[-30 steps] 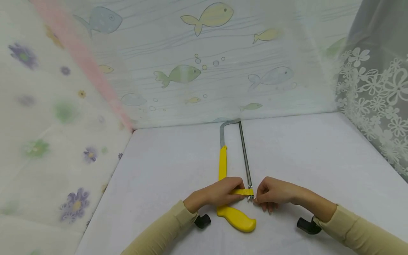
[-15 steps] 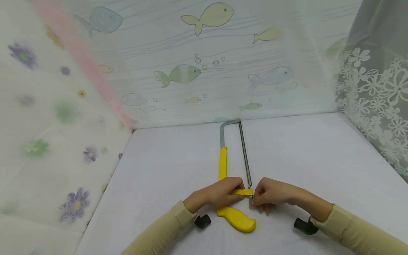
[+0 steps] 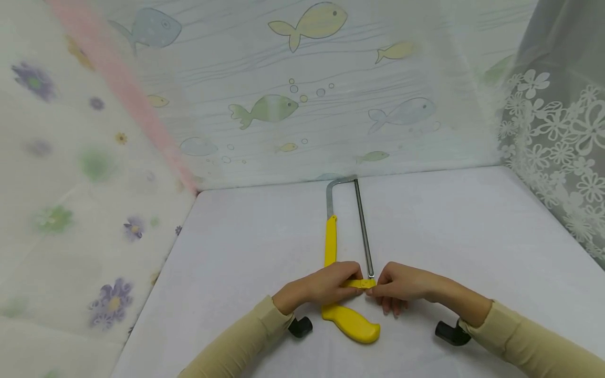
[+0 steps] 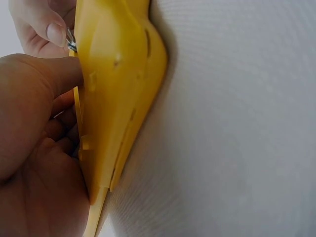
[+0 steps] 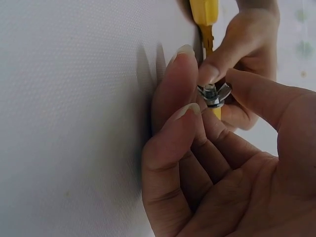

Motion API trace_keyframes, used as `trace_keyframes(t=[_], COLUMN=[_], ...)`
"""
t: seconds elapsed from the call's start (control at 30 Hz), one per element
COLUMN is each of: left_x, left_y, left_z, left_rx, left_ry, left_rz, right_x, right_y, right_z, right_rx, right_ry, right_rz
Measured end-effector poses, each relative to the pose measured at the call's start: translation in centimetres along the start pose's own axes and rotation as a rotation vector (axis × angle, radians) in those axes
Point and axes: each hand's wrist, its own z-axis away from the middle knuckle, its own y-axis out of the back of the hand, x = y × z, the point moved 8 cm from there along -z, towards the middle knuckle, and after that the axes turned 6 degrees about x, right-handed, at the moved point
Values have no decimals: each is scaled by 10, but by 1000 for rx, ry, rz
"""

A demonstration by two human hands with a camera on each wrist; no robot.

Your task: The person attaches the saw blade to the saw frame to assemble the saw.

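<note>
A hacksaw (image 3: 352, 324) with a yellow handle and grey metal front bow lies on the white surface. Its blade (image 3: 363, 228) runs along the right side. My left hand (image 3: 331, 284) reaches over the frame and grips the yellow lower arm near the blade's near end. At that end, my right hand (image 3: 408, 286) pinches a metal wing nut (image 5: 213, 96) between thumb and finger, its other fingers curled below. In the left wrist view the yellow handle (image 4: 118, 84) hides part of the left fingers.
The white tabletop (image 3: 250, 236) spreads around the saw. A fish-print curtain (image 3: 331, 79) hangs along the back edge, a flowered sheet (image 3: 94, 210) at the left and lace (image 3: 562, 136) at the right. Black wrist mounts (image 3: 301, 327) sit under both sleeves.
My right hand has moved slightly left, and its thumb and fingertips now cover the wing nut in the head view. The left hand and the hacksaw have stayed in place.
</note>
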Motion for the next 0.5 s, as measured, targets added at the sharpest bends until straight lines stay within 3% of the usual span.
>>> trace_keyframes(t=[0.5], left_x=[0], left_y=[0], left_z=[-1], left_rx=[-8], left_ry=[14], left_rz=[-5], right_x=[11], right_y=[9], right_z=[3], right_rx=[-23], right_ry=[53], right_rz=[2])
